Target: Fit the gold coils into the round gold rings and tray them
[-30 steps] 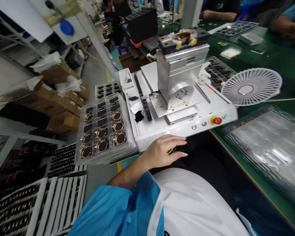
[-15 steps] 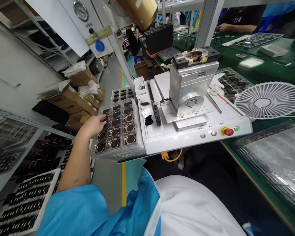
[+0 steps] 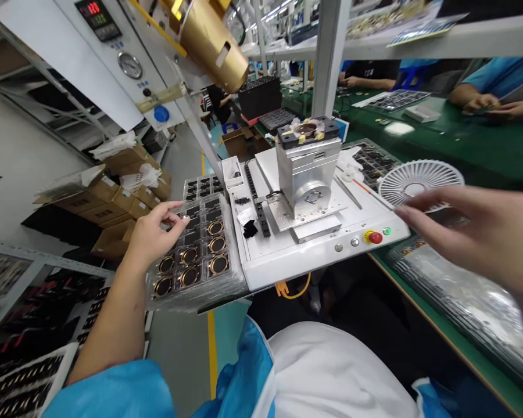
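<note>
My left hand hovers over the left edge of a clear plastic tray, thumb and index finger apart and the other fingers curled. I see nothing in its grasp. Gold-rimmed round black parts sit in the tray's front and right pockets, and several pockets farther back look dark and flat. My right hand, smeared by motion, is at the right above the bench, with thumb and fingers apart and nothing visible between them. Near its fingertips are a white round fan grille and a red stop button.
A white machine base carries a metal block with a black fixture on top. A gold cylinder hangs above. Stacked clear trays lie at right on the green bench. Tweezers rest on the base. Another person's hands are across the bench.
My left hand has lifted off the tray and its thumb and index finger have parted. My right hand has come into view from the right. The camera view has shifted.
</note>
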A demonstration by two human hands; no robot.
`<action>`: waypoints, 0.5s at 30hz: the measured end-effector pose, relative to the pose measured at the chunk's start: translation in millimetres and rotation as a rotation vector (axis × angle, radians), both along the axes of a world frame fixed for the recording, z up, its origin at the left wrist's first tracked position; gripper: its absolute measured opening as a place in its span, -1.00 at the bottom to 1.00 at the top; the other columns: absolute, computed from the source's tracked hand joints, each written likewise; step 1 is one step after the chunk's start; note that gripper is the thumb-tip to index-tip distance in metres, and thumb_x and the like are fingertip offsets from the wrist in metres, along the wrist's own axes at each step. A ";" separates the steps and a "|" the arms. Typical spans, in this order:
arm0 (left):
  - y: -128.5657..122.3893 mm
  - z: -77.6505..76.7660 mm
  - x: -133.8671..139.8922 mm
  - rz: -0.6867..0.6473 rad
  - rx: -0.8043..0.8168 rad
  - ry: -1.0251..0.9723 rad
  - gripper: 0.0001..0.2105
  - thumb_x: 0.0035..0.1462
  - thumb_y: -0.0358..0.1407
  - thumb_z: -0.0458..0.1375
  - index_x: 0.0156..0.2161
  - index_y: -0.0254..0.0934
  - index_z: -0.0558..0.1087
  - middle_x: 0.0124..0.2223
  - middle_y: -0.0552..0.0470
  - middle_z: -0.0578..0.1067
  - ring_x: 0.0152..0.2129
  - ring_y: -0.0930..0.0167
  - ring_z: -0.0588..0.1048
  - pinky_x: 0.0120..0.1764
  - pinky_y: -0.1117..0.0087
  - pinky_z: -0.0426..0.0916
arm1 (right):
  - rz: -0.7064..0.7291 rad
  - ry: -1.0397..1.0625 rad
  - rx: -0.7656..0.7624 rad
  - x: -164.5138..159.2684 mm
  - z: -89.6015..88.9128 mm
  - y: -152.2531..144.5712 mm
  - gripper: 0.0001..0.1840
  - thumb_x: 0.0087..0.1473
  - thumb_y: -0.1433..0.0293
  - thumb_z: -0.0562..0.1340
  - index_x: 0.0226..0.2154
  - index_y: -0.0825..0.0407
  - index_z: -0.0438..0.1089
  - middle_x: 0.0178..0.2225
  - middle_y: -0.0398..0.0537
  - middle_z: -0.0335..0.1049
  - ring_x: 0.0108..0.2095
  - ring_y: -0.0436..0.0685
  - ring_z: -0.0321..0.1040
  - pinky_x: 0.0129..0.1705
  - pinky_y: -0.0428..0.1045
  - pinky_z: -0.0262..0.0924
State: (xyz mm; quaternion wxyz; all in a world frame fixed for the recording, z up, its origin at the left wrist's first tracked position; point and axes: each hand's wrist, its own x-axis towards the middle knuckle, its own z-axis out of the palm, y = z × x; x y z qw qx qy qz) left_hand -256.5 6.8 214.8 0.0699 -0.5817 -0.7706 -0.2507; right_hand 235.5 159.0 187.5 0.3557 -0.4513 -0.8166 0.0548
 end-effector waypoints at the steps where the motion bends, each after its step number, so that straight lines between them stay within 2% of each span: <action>1: 4.9 5.7 11.6 -0.054 0.002 0.008 -0.62 0.19 -0.12 0.25 0.10 -0.14 0.48 -0.37 0.11 0.61 -0.41 0.33 0.55 -0.23 0.31 0.44 | 0.085 0.045 0.062 -19.9 18.7 17.1 -0.69 0.15 -0.01 0.31 -0.35 -0.15 0.51 -0.38 0.06 0.59 -0.52 0.17 0.45 -0.42 0.13 0.28; 3: 12.3 15.4 33.6 -0.138 0.001 0.027 -0.59 0.20 -0.14 0.24 0.14 -0.14 0.44 -0.38 0.12 0.59 -0.46 0.35 0.52 -0.30 0.34 0.42 | 0.209 0.057 0.161 -61.8 54.1 53.3 -0.81 0.12 0.20 0.36 -0.24 -0.06 0.54 -0.18 0.13 0.60 -0.27 0.24 0.53 -0.26 0.13 0.35; 5: 15.0 21.9 51.0 -0.179 0.002 0.045 -0.56 0.21 -0.14 0.23 0.17 -0.16 0.42 -0.40 0.13 0.57 -0.56 0.40 0.46 -0.36 0.36 0.40 | 0.292 -0.006 0.202 -99.5 80.5 88.4 -0.76 0.11 0.32 0.39 -0.14 0.02 0.57 -0.07 0.14 0.58 0.00 0.30 0.47 0.02 0.16 0.32; 6: 14.6 24.0 57.4 -0.189 0.010 0.050 -0.55 0.21 -0.15 0.23 0.18 -0.17 0.41 -0.42 0.15 0.55 -0.60 0.43 0.42 -0.39 0.37 0.39 | 0.347 -0.047 0.188 -114.8 89.2 104.4 -0.73 0.10 0.36 0.39 -0.11 0.05 0.57 -0.06 0.10 0.57 0.04 0.32 0.45 0.08 0.17 0.29; 8: 11.6 26.6 65.2 -0.197 0.033 0.043 -0.53 0.21 -0.14 0.24 0.20 -0.17 0.39 -0.44 0.17 0.52 -0.65 0.47 0.36 -0.44 0.40 0.38 | 0.460 -0.081 0.121 -136.3 98.3 132.1 -0.74 0.03 0.35 0.46 -0.18 0.06 0.60 -0.15 0.01 0.58 -0.02 0.31 0.48 0.07 0.17 0.31; 11: 9.4 30.0 69.1 -0.202 0.079 -0.005 -0.48 0.20 -0.13 0.26 0.23 -0.14 0.36 -0.47 0.17 0.50 -0.61 0.43 0.40 -0.53 0.44 0.34 | 0.579 -0.029 0.009 -149.8 99.1 160.3 -0.76 -0.09 0.33 0.55 -0.32 0.04 0.62 -0.34 -0.09 0.53 -0.18 0.25 0.52 -0.03 0.15 0.37; 15: 28.9 43.1 78.1 -0.275 0.157 -0.058 -0.46 0.16 -0.16 0.30 0.24 -0.12 0.36 -0.45 0.15 0.51 -0.58 0.41 0.42 -0.53 0.43 0.34 | 0.643 0.083 -0.100 -153.4 99.9 167.9 -0.76 -0.19 0.41 0.59 -0.40 0.01 0.61 -0.44 -0.14 0.47 -0.22 0.23 0.52 -0.06 0.16 0.40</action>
